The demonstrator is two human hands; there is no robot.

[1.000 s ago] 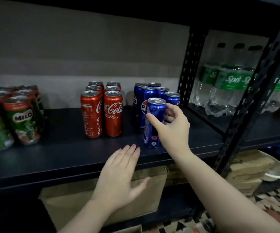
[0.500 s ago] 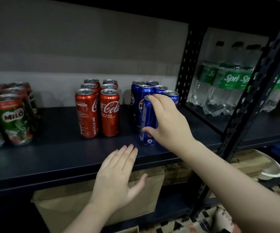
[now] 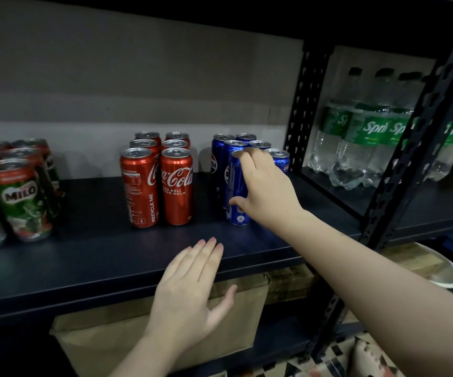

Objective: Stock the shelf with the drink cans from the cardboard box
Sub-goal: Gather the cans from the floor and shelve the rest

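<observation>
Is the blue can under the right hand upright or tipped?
Upright. The blue can stands with its base on the shelf and its rim level at the top; the right hand grips its side.

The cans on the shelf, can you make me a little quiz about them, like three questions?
1. True or false: the right hand is wrapped around a blue Pepsi can that stands upright on the shelf.
2. Which cans stand nearest the left edge of the picture? A) the red Coca-Cola cans B) the Milo cans C) the blue ones
3. Fill in: the left hand is flat and open, and it holds ____.

Key: 1 true. 2 B. 3 nothing.
</observation>
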